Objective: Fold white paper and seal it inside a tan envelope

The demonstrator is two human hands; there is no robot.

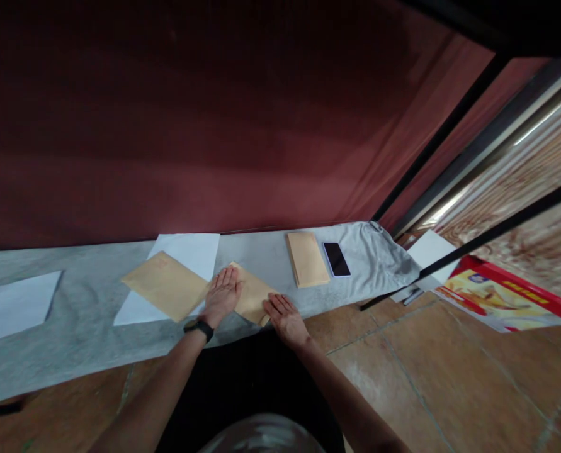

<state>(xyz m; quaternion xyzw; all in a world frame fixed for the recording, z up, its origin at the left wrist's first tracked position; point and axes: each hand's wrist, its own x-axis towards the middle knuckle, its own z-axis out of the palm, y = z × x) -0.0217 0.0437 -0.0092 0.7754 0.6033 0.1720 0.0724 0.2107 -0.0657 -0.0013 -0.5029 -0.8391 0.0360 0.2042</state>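
Observation:
A brown envelope [253, 291] lies tilted on the grey cloth [72, 327] right in front of me. My left hand [222, 294], with a black watch on its wrist, lies flat on the envelope's left edge, fingers stretched out. Resting flat on the envelope's near right corner is my right hand [284, 316], fingers together and extended. Neither hand grips anything.
Another brown envelope [165, 285] lies on white paper [191, 250] to the left. A stack of brown envelopes [306, 258] and a black phone [337, 258] sit to the right. More white sheets [13, 305] lie far left. A red printed poster [502, 296] lies on the tiled floor.

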